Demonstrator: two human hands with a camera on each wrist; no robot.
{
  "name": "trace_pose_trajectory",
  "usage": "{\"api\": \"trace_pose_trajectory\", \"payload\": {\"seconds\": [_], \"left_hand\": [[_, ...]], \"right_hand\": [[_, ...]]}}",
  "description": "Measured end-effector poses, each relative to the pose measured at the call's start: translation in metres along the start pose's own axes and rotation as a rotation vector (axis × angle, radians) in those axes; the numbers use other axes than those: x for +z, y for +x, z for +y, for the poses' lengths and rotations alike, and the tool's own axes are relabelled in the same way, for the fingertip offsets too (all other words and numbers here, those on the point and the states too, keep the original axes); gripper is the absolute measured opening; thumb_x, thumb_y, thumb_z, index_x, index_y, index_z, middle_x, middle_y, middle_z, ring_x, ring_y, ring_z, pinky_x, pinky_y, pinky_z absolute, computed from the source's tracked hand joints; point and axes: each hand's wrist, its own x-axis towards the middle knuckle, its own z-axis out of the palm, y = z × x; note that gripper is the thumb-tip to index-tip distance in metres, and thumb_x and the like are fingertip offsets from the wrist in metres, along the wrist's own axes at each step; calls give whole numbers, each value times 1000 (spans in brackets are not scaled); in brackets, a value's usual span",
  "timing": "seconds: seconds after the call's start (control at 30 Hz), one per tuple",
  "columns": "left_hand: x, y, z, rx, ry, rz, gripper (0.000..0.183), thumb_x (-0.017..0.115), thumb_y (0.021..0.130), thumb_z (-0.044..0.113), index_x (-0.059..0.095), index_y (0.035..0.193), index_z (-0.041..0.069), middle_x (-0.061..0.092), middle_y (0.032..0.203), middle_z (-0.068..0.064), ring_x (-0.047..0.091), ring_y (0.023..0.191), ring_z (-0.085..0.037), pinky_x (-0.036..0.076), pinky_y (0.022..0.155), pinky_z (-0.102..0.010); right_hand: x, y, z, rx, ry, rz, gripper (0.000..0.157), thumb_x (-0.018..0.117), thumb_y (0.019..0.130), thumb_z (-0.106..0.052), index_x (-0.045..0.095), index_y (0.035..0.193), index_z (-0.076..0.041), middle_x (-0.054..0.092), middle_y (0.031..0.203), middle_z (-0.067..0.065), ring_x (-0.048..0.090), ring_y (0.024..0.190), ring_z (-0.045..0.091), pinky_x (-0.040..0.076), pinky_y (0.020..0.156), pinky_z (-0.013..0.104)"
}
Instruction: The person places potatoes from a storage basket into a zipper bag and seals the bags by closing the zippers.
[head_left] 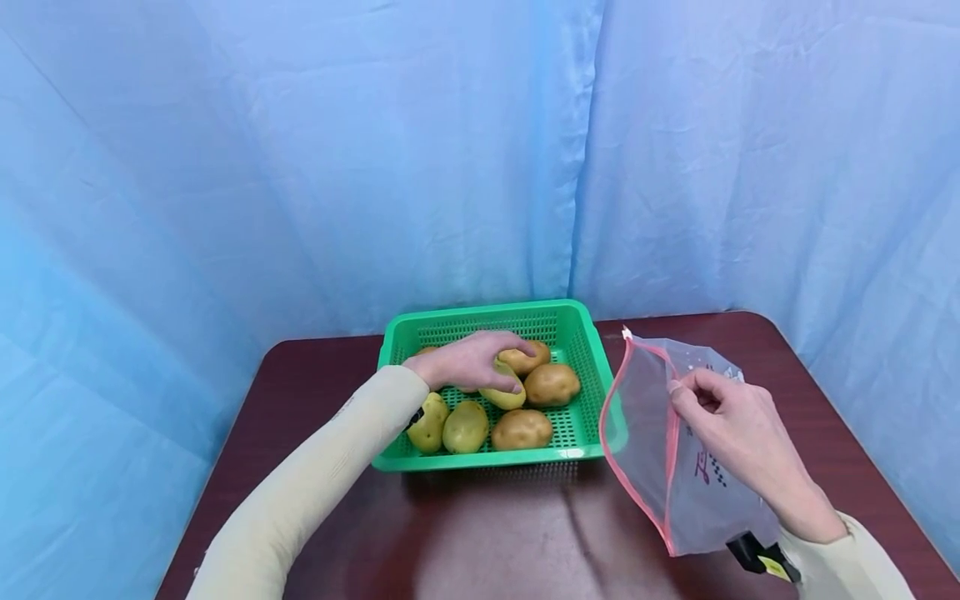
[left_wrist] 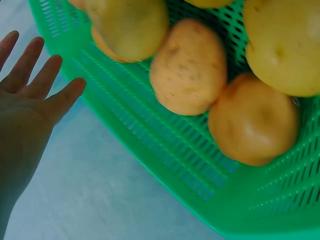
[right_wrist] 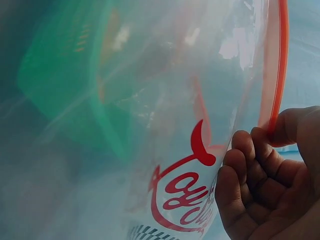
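Over a green plastic basket [head_left: 592, 358] reaches my left hand [head_left: 476, 360], its fingers spread above a yellow mango [head_left: 504, 397]. The left wrist view has this hand [left_wrist: 35, 97] empty, beside the basket's rim. Brown potatoes [head_left: 552, 384] and yellow-green mangoes [head_left: 466, 427] lie loose in the basket. My right hand [head_left: 738, 425] pinches the pink zip edge of a clear zip bag [head_left: 705, 521] between thumb and index finger. Its mouth gapes toward the basket, with a white slider [head_left: 627, 332] at the top end. Red lettering [right_wrist: 185, 190] shows on its side.
Basket and bag are at a dark red-brown table [head_left: 480, 533] with rounded corners. Light blue curtains [head_left: 450, 167] hang close behind and at both sides. The bag's mouth overlaps the basket's right front corner in the head view.
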Motion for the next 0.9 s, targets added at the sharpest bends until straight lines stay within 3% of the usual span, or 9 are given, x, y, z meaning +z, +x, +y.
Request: {"api": "trace_pose_trajectory", "payload": {"seconds": [0.2, 0.33, 0.53, 0.67, 0.9], "left_hand": [[7, 5, -11, -32, 110, -81, 54, 75, 97, 23, 57, 147, 14, 53, 151, 0, 43, 144, -23, 39, 115, -41], [12, 9, -16, -32, 219, -108, 54, 77, 95, 25, 59, 145, 17, 55, 149, 3, 45, 143, -21, 38, 115, -44], [17, 12, -21, -40, 303, -133, 56, 80, 93, 27, 60, 144, 21, 53, 151, 4, 43, 145, -20, 37, 116, -45], [20, 14, -25, 1, 390, -156, 58, 81, 91, 27, 61, 144, 23, 54, 150, 3, 44, 144, -19, 40, 112, -45], [23, 12, -26, 57, 442, -201, 61, 84, 87, 19, 61, 144, 21, 56, 147, 1, 45, 142, -22, 37, 116, -40]], "right_hand": [[-1, -3, 0, 0, 2, 2, 27, 64, 102, -21, 61, 75, -24, 46, 59, -7, 42, 50, 10, 34, 48, 27], [-1, -4, 0, 6, 5, -4, 27, 64, 102, -21, 61, 75, -23, 46, 59, -7, 42, 49, 11, 33, 47, 27], [0, -5, 1, 5, 15, -3, 28, 64, 102, -20, 61, 74, -24, 46, 58, -7, 41, 49, 11, 33, 47, 27], [2, -6, 2, 3, 21, -2, 28, 63, 102, -19, 61, 74, -24, 45, 58, -7, 41, 49, 10, 33, 47, 27], [3, -5, -1, 0, 18, -4, 27, 63, 102, -19, 60, 75, -23, 46, 59, -6, 42, 51, 11, 34, 48, 27]]}}
